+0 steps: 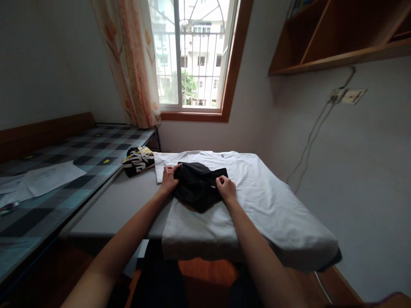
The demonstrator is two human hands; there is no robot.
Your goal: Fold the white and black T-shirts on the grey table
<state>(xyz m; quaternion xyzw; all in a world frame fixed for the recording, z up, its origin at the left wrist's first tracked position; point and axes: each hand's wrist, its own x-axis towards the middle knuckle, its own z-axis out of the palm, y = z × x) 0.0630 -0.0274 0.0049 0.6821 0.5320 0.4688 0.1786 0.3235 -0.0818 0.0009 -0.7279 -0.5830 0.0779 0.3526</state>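
Observation:
A black cloth item, bunched and partly folded, lies on a white cloth spread over the table. My left hand grips its left edge, fingers closed on the fabric. At its right edge, my right hand pinches the fabric, near a small light mark. The underside of the black item is hidden. A patterned black, white and yellow cloth bundle sits on the table's far left corner, beyond my left hand.
The grey tabletop shows at left. Beside it is a bed with a checked cover and papers. A curtained window is ahead. A wooden shelf hangs at upper right, above cables on the wall.

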